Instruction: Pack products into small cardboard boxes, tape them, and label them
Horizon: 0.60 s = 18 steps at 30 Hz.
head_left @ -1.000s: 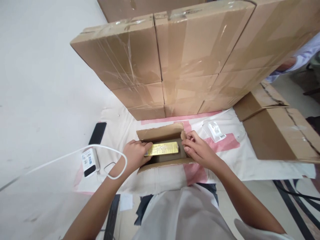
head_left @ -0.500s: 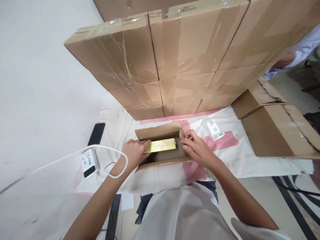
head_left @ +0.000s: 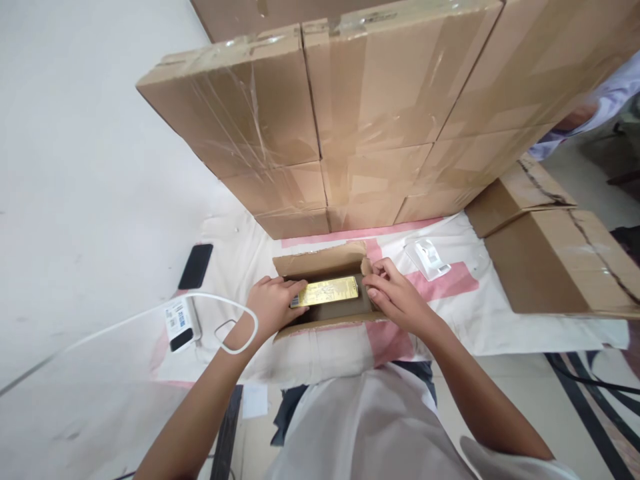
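An open cardboard box (head_left: 325,262) stands in front of me with its long flaps spread. My left hand (head_left: 277,303) reaches over its left end, thumb and fingers closed on the left end of a slim yellow box (head_left: 330,291). The yellow box lies level inside the carton's opening; whether it rests on the bottom I cannot tell. My right hand (head_left: 395,293) is at the carton's right end, its fingers pinching the small end flap (head_left: 366,267).
A tall stack of taped cartons (head_left: 375,100) rises behind. At left lie a black phone (head_left: 195,266) and a white device (head_left: 181,325) with a cable. A white plastic piece (head_left: 427,259) and open cartons (head_left: 550,260) are at right, near another person's sleeve (head_left: 615,93).
The yellow box has shifted slightly right, and its printed top face shows more fully. My left hand still holds its end; my right hand stays at the flap.
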Each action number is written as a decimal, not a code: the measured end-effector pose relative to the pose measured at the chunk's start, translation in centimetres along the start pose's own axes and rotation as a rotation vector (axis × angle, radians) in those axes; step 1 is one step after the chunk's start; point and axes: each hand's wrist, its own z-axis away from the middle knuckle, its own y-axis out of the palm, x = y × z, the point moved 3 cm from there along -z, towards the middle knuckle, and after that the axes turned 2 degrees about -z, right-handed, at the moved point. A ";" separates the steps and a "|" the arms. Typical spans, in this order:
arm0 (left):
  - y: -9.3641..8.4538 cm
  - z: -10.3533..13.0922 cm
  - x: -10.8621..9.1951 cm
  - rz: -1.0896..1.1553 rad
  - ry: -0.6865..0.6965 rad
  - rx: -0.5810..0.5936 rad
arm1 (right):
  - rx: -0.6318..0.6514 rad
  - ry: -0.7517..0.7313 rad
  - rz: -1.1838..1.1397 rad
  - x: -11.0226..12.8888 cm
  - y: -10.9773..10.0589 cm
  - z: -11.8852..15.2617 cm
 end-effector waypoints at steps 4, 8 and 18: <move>0.1 0.1 0.0 0.025 -0.008 -0.009 | 0.000 0.009 0.005 -0.1 0.2 0.0; 0.4 0.1 0.0 0.046 0.004 -0.015 | -0.018 0.001 0.012 -0.1 0.2 0.0; -0.3 2.5 2.1 0.556 -0.039 -0.759 | -0.098 -0.079 -0.030 -1.5 1.1 0.6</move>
